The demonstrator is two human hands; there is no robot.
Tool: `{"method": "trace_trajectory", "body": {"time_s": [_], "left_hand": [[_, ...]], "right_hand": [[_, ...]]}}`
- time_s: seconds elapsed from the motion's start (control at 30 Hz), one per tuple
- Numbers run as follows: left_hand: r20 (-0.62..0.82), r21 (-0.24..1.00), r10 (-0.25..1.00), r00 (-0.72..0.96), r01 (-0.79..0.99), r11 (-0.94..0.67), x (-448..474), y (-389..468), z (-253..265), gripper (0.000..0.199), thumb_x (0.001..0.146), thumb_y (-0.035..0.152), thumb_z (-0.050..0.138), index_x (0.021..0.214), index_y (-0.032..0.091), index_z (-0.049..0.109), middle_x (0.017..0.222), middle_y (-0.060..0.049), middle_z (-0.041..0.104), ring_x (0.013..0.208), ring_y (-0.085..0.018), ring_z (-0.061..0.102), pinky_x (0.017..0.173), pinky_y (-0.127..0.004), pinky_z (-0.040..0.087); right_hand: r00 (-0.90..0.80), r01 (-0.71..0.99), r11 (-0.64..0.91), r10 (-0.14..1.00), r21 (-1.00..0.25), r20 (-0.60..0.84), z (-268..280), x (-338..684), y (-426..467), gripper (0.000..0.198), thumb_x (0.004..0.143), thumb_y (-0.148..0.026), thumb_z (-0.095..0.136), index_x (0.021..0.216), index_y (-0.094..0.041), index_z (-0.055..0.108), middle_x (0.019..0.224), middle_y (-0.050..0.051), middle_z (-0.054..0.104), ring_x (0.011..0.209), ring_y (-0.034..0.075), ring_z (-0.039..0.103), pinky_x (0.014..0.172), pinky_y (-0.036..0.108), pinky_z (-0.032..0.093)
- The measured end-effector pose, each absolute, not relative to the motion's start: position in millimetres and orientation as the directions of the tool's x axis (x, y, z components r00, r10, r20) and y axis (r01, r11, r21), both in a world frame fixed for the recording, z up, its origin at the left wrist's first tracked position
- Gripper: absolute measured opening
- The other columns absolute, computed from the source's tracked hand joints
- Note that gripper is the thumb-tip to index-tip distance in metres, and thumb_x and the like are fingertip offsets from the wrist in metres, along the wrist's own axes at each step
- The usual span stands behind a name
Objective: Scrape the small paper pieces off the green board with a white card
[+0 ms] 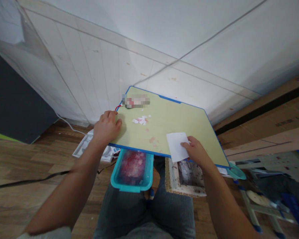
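A white sheet of paper (177, 146) is pinched in my right hand (196, 150), over the front edge of the pale yellow-green folding table (181, 116) with blue trim. My left hand (107, 126) rests at the table's left edge, thumb apart from the fingers, holding nothing I can see. Small torn white paper scraps (141, 120) lie on the tabletop, right of my left hand. Farther back is a pixelated item (137, 101), its kind hidden, with a red cord (118, 107) beside it.
A turquoise tub (132, 188) with wet reddish contents sits above my left thigh. Right of it stands a crusted box (174, 189) with dark greyish contents. A white wall (149, 71) rises behind the table; cardboard boxes (269, 132) lean at the right.
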State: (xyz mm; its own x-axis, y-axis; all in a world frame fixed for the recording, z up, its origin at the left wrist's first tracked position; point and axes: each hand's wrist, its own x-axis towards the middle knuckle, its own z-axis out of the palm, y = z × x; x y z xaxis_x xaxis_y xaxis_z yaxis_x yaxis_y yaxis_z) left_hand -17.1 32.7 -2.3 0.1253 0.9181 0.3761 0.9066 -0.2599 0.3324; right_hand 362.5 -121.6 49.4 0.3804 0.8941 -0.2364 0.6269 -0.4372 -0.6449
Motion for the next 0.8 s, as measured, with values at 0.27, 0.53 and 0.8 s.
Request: {"method": "trace_trajectory", "body": {"time_s": [0.27, 0.53, 0.8], "left_hand": [[0.378, 0.323, 0.917, 0.129, 0.91, -0.261, -17, 30, -1, 0.043, 0.099, 0.037, 0.046, 0.136, 0.016, 0.053, 0.13, -0.018, 0.058, 0.118, -0.034, 0.058, 0.096, -0.05, 0.053], [0.379, 0.332, 0.919, 0.111, 0.91, -0.247, -17, 31, -2, 0.043, 0.099, 0.038, 0.046, 0.136, 0.018, 0.053, 0.13, -0.016, 0.059, 0.118, -0.033, 0.058, 0.097, -0.05, 0.053], [0.371, 0.37, 0.92, 0.129, 0.888, -0.273, -19, 33, -5, 0.044, 0.098, 0.036, 0.048, 0.137, 0.018, 0.051, 0.132, -0.018, 0.056, 0.123, -0.033, 0.055, 0.103, -0.051, 0.05]], "right_hand": [[0.204, 0.478, -0.342, 0.939, -0.809, -0.277, 45, 274, -106, 0.032, 0.087, -0.037, 0.058, 0.114, -0.02, 0.057, 0.082, 0.006, 0.071, 0.06, 0.022, 0.067, 0.045, 0.029, 0.05], [0.093, 0.581, -0.218, 0.975, -0.784, -0.202, 66, 335, -45, 0.046, 0.085, -0.04, 0.066, 0.126, -0.018, 0.064, 0.076, 0.002, 0.07, 0.06, 0.019, 0.064, 0.049, 0.027, 0.05], [-0.24, 0.722, 0.044, 0.952, -0.69, -0.191, 61, 326, -4, 0.04, 0.089, -0.038, 0.067, 0.123, -0.017, 0.071, 0.1, 0.007, 0.077, 0.079, 0.02, 0.067, 0.067, 0.028, 0.051]]}}
